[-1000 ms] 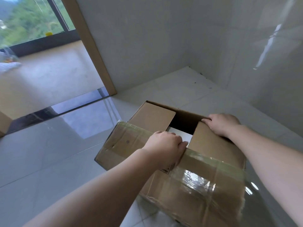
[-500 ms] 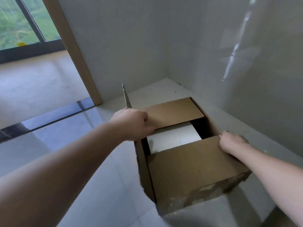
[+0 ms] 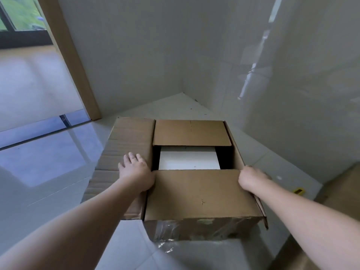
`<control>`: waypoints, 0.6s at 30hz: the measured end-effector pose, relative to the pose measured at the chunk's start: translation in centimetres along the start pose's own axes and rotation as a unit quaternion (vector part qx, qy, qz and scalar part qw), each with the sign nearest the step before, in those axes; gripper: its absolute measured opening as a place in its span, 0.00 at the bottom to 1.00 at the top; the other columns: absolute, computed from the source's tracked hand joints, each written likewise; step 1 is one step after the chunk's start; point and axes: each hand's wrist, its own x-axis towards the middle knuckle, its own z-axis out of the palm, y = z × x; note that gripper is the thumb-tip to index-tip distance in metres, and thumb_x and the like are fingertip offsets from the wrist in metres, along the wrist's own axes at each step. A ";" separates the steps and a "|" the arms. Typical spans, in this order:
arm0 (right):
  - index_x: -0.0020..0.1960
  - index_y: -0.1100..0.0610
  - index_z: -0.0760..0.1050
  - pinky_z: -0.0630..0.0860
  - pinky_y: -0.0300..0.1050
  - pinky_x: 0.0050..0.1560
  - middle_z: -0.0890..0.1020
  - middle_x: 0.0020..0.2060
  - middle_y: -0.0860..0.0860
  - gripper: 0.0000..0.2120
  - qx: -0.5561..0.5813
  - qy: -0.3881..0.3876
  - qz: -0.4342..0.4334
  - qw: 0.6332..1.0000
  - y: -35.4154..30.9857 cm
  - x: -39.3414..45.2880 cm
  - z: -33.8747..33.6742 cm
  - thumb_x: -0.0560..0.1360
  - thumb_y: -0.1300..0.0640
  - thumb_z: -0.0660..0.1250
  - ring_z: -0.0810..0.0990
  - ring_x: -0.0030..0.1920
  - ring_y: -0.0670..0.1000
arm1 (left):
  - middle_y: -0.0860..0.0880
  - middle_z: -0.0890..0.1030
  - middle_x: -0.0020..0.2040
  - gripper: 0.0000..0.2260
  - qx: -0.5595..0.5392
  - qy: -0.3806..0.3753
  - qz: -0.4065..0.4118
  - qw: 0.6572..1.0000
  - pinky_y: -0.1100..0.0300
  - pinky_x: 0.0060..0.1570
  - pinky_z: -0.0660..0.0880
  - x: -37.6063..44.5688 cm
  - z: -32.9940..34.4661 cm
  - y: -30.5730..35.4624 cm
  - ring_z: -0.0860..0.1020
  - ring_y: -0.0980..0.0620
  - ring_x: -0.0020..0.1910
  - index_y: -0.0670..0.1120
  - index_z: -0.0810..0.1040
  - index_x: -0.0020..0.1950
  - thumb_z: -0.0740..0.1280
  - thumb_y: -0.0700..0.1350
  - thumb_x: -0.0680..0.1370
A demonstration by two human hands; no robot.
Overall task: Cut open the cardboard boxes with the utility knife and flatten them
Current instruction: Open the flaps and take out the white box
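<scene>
Item: cardboard box [image 3: 200, 193], on tiled floor [image 3: 48, 172] in wall corner, top open. Left hand [image 3: 136, 172] presses side flap [image 3: 126, 152] outward, fingers straight. Right hand [image 3: 251, 178] grips right wall edge. Step: spreading flaps. Next, likely: flatten remaining flaps, slit bottom tape.

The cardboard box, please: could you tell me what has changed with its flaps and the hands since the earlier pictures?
The left flap, gripped upright half a second ago, is now folded out and down, with the left hand pressing flat on it. The cardboard box now sits squarer to the camera. The right hand stays at the right edge, and the white item remains inside between the two inner flaps.
</scene>
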 end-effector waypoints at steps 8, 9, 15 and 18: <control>0.64 0.62 0.64 0.71 0.49 0.51 0.76 0.61 0.60 0.15 0.011 0.055 -0.032 0.998 -0.3 1.5 0.8 0.80 0.59 0.50 0.76 0.61 0.61 | 0.39 0.71 0.64 0.15 -0.207 -0.031 0.014 0.978 0.50 0.56 0.71 1.6 2.4 0.0 0.73 0.43 0.58 0.40 0.65 0.64 0.52 0.41 0.78; 0.62 0.62 0.64 0.71 0.49 0.49 0.77 0.60 0.61 0.13 0.019 0.062 -0.036 0.997 -0.3 1.6 0.8 0.81 0.59 0.49 0.76 0.60 0.61 | 0.41 0.73 0.57 0.11 -0.236 -0.036 0.022 0.971 0.53 0.48 0.71 1.8 2.5 -0.2 0.74 0.47 0.49 0.41 0.67 0.58 0.53 0.40 0.78; 0.75 0.64 0.52 0.70 0.54 0.60 0.67 0.69 0.64 0.23 0.032 0.068 -0.047 0.996 -1.0 1.8 0.7 0.83 0.55 0.46 0.70 0.67 0.63 | 0.43 0.76 0.52 0.10 -0.265 -0.037 0.051 0.962 0.53 0.47 0.73 2.1 2.8 -0.7 0.75 0.46 0.48 0.42 0.69 0.57 0.53 0.40 0.79; 0.78 0.58 0.46 0.53 0.56 0.73 0.53 0.76 0.60 0.26 -0.023 0.136 -0.179 0.974 -1.5 1.4 0.0 0.82 0.52 0.46 0.54 0.76 0.60 | 0.42 0.75 0.51 0.07 -0.226 -0.037 0.039 0.973 0.52 0.47 0.72 2.1 2.7 -0.4 0.74 0.44 0.47 0.41 0.66 0.56 0.52 0.40 0.80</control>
